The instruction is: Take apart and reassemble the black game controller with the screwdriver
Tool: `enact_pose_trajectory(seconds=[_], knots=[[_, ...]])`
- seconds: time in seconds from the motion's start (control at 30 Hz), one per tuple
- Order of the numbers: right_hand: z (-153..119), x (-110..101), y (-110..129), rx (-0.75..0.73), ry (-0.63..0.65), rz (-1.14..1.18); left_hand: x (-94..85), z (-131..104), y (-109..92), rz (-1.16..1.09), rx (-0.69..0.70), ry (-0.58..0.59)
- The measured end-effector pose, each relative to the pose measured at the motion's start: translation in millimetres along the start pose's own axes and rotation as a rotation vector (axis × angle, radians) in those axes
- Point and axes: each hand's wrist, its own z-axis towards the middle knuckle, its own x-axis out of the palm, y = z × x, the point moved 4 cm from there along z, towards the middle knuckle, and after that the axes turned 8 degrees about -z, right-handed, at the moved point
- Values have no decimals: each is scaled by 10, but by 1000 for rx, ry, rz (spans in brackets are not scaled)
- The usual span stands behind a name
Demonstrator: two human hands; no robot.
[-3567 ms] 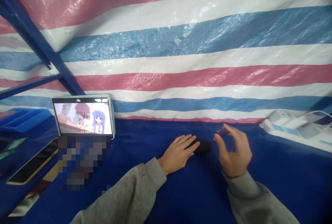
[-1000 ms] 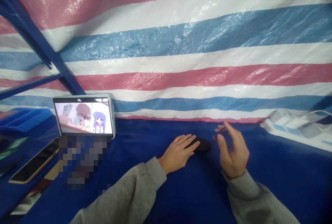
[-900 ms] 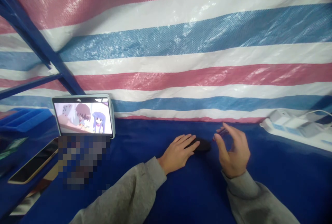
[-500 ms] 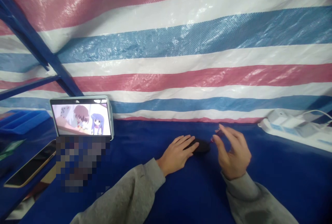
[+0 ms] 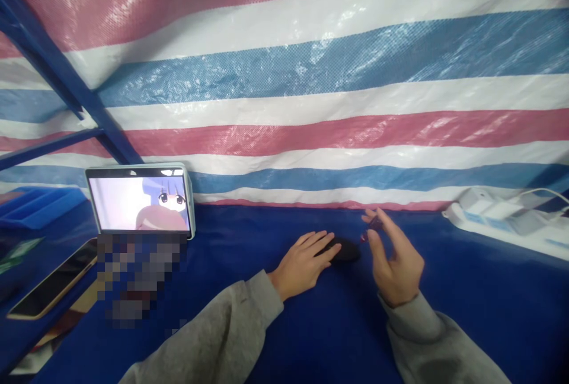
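Observation:
On the dark blue tabletop, my left hand [image 5: 306, 262] lies flat, palm down, its fingers stretched out. Its fingertips rest on the left part of a flat, black, rounded object [image 5: 348, 250], whose kind I cannot make out. Just to the right, my right hand [image 5: 397, 262] is raised a little above the table. Its thumb and fingers pinch a small dark reddish object [image 5: 376, 222], partly covered by the fingers and too blurred to name.
A tablet [image 5: 141, 203] playing a cartoon leans at the left. Near it lie a phone [image 5: 53, 283] and a blue compartment tray [image 5: 44, 209]. A white power strip [image 5: 502, 227] with plugs sits at the right. Striped sheeting [image 5: 311, 135] hangs behind the table.
My right hand has shifted slightly left and turned, so more of the small reddish object shows between the fingers. My left hand stays put. The tablet picture has changed.

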Motion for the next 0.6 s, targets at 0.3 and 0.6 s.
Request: enact_pose_trajectory(seconds=[0.3,0.6], knots=[[10,-8,-22,-20,-7,33,0,-4,2,6,4,-1],[40,-55,33,-67,-69,1,7,0,-2,3,5,7]])
